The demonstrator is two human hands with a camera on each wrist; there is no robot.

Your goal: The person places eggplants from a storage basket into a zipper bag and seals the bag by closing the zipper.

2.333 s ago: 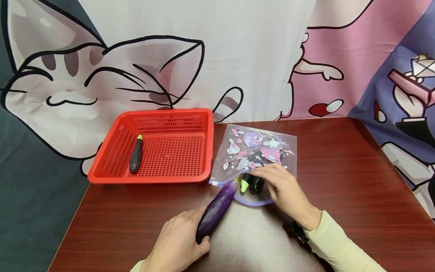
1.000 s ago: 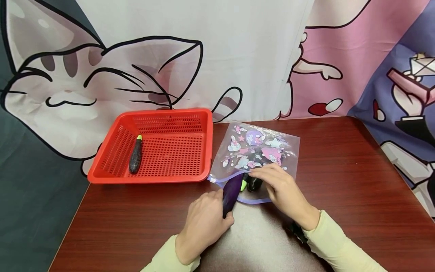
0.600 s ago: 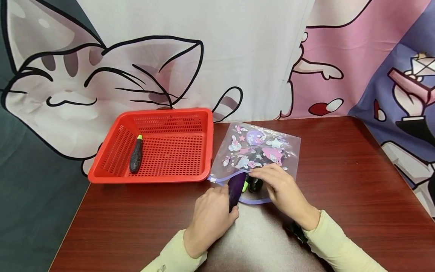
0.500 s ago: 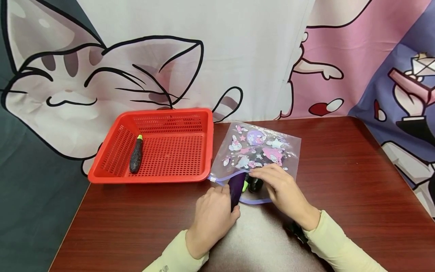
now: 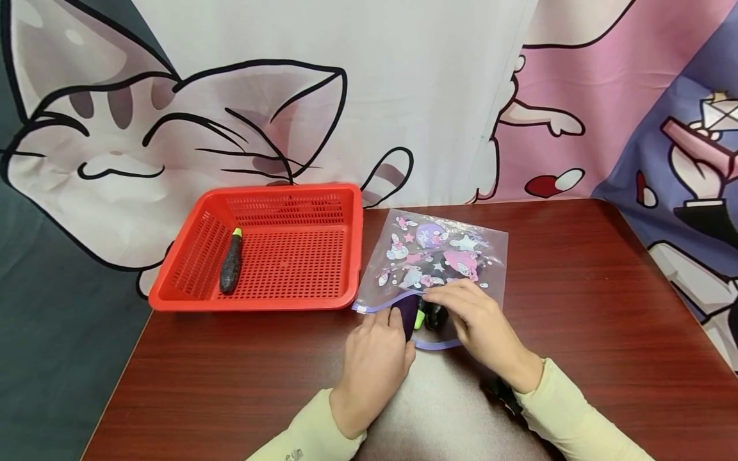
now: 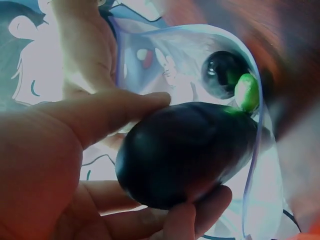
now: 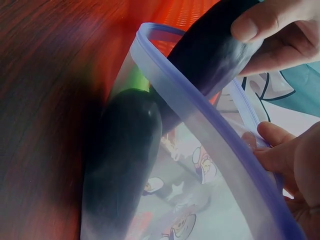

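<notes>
My left hand grips a purple eggplant by its rounded end, thumb on one side and fingers curled on the other. The eggplant's far end is inside the mouth of a clear printed zip bag. My right hand pinches the purple zip edge of the bag, holding the mouth apart. Inside the bag lie a dark rounded vegetable and a light green stem tip; the print and my right hand hide much of them. The left wrist view shows the eggplant passing the bag's rim.
To the left stands a red perforated basket with one dark zucchini-like vegetable that has a light green tip. Everything rests on a brown wooden table. A curtain with cartoon prints hangs behind the table's back edge.
My left hand has moved forward and to the right, taking the eggplant from the bag's opening further inside. My right hand has stayed at the bag's edge.
</notes>
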